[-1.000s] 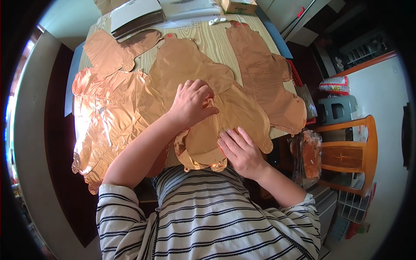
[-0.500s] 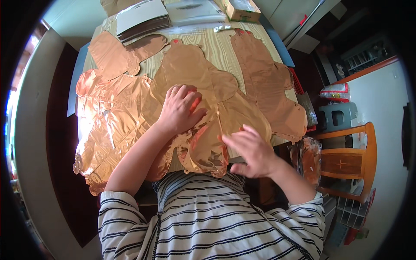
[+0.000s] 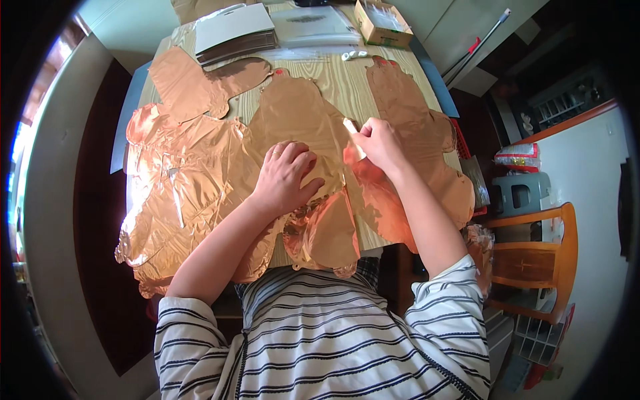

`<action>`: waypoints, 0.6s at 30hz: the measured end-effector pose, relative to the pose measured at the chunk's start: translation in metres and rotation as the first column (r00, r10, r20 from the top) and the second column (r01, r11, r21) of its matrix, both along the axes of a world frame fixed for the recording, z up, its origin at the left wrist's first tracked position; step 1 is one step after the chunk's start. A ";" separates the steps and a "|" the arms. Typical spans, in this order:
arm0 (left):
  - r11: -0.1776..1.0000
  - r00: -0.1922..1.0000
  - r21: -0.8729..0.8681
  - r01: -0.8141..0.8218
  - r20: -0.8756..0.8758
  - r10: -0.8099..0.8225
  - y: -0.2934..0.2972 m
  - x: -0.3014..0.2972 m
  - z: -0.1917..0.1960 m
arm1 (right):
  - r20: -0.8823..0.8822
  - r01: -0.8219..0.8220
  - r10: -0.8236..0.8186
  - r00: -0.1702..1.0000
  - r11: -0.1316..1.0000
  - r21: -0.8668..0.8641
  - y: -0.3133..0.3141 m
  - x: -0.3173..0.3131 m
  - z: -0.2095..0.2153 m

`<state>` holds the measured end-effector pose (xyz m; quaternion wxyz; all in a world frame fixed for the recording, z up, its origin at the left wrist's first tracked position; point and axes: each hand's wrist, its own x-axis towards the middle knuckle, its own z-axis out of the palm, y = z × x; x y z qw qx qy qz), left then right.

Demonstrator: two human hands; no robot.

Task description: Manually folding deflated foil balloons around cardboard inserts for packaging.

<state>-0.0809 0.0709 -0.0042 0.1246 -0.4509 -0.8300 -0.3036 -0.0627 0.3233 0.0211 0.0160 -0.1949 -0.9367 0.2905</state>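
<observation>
A flat, copper-coloured foil balloon [image 3: 289, 103] lies in the middle of the table, its near part crumpled and folded. My left hand [image 3: 287, 175] rests on it, fingers slightly bent and thumb apart. To its right, my right hand [image 3: 379, 143] is closed on the balloon's right-hand edge, which is lifted and folded inward. A pale strip shows beside those fingertips; I cannot tell whether it is glare on the foil. Another copper foil balloon [image 3: 183, 167], shiny and wrinkled, spreads to the left. A flatter one [image 3: 407, 100] lies at the right, partly behind my right arm.
At the back of the wood-grain table [image 3: 320, 70] are a stack of boards [image 3: 235, 30], clear plastic sleeves [image 3: 310, 27], a cardboard box [image 3: 383, 25] and a small white object [image 3: 354, 55]. More copper foil [image 3: 183, 87] lies far left. A wooden chair [image 3: 527, 260] stands right.
My right hand has moved up and away from my body, closing on the balloon's right edge and folding it inward. My left hand stays on the foil. The view has shifted slightly.
</observation>
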 end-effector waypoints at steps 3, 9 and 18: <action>1.000 1.000 -0.007 -0.004 -0.002 0.004 -0.001 0.000 -0.001 | -0.245 -0.144 0.076 0.967 0.950 -0.276 -0.016 0.012 0.005; 0.999 1.000 0.034 -0.003 -0.018 0.004 0.000 0.000 -0.001 | -0.441 -0.440 0.194 0.876 0.696 -0.568 -0.027 0.020 -0.009; 1.000 1.000 0.023 -0.001 -0.001 0.001 -0.001 0.000 -0.001 | -0.464 -0.460 0.565 0.683 0.825 0.328 -0.011 0.006 -0.039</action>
